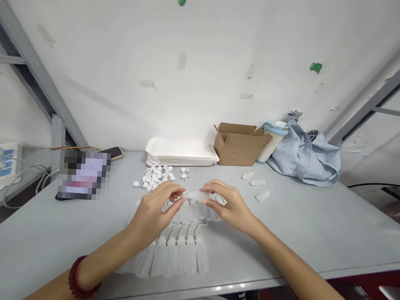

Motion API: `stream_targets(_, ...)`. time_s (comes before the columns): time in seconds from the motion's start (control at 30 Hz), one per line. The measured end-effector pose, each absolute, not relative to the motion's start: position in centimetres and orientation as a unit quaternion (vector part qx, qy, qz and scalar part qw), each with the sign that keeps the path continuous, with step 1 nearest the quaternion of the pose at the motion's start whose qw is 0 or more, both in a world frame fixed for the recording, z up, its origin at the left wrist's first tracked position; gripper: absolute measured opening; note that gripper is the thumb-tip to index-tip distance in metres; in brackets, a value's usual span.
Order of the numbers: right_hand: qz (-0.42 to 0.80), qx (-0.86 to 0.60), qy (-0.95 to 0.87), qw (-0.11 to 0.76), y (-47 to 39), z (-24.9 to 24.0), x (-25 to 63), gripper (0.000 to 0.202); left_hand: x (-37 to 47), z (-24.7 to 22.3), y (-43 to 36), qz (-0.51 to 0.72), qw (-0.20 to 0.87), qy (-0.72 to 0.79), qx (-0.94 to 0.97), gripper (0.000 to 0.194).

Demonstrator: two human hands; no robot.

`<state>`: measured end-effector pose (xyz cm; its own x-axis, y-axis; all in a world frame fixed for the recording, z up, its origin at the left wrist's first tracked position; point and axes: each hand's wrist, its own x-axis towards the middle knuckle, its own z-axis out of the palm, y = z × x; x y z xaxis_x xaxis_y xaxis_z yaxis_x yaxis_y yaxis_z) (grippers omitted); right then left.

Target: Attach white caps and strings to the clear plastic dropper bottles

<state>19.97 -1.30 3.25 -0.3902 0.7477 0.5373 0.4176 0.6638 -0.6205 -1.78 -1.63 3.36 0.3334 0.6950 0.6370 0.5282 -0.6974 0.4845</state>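
Note:
My right hand (228, 204) pinches a small translucent plastic bottle (197, 195), held sideways above the table. At the bottle's left end, the closed fingertips of my left hand (158, 206) pinch a small white cap, mostly hidden by the fingers. Below my hands lies a row of similar bottles (180, 258), their thin curved white strips pointing away from me. Another row of bottles (190, 211) is partly covered by my hands. Behind my left hand is a pile of small white caps (155, 176). Several loose bottles (257, 182) lie beyond my right hand.
A stack of white trays (182, 153) and an open cardboard box (237, 148) stand against the wall. Right of them are a blue-lidded cup (272, 141) and a light blue cloth bag (304, 155). A blurred phone (85, 176) and a power strip (0, 165) are at left.

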Motion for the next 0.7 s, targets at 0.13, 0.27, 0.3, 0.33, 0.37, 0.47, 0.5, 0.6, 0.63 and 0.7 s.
stream_targets(0.13,0.2,-0.358,-0.817,0.405,-1.24,3.06,20.05,0.017,-1.43,2.7,-1.76,0.452,0.098,0.316,0.828,0.012)
stream_targets(0.27,0.193,-0.363,-0.82,0.397,-1.39,2.73,19.86,0.017,-1.4,2.43,-1.83,0.455,0.099,0.302,0.832,0.018)
stream_targets(0.3,0.19,-0.362,-0.822,0.396,-1.44,2.65,19.79,0.018,-1.41,2.44,-1.84,0.456,0.094,0.301,0.832,0.019)
stream_targets(0.33,0.186,-0.36,-0.825,0.393,-1.5,2.59,19.72,0.018,-1.4,2.47,-1.86,0.457,0.087,0.302,0.832,0.019)
stream_targets(0.37,0.181,-0.357,-0.829,0.391,-1.56,2.55,19.66,0.019,-1.38,2.5,-1.87,0.458,0.077,0.303,0.832,0.019)
stream_targets(0.47,0.167,-0.351,-0.836,0.387,-1.74,2.54,19.48,0.018,-1.25,2.59,-1.9,0.461,0.048,0.301,0.833,0.017)
stream_targets(0.5,0.165,-0.352,-0.836,0.387,-1.8,2.57,19.43,0.017,-1.19,2.6,-1.93,0.462,0.041,0.298,0.834,0.017)
stream_targets(0.6,0.164,-0.36,-0.833,0.387,-1.98,2.68,19.26,0.015,-1.05,2.58,-2.09,0.464,0.023,0.291,0.836,0.018)
stream_targets(0.63,0.163,-0.361,-0.832,0.388,-2.03,2.71,19.21,0.015,-1.01,2.57,-2.16,0.466,0.016,0.29,0.836,0.019)
stream_targets(0.7,0.163,-0.361,-0.831,0.391,-2.13,2.74,19.1,0.014,-0.92,2.6,-2.3,0.469,0.004,0.288,0.835,0.019)
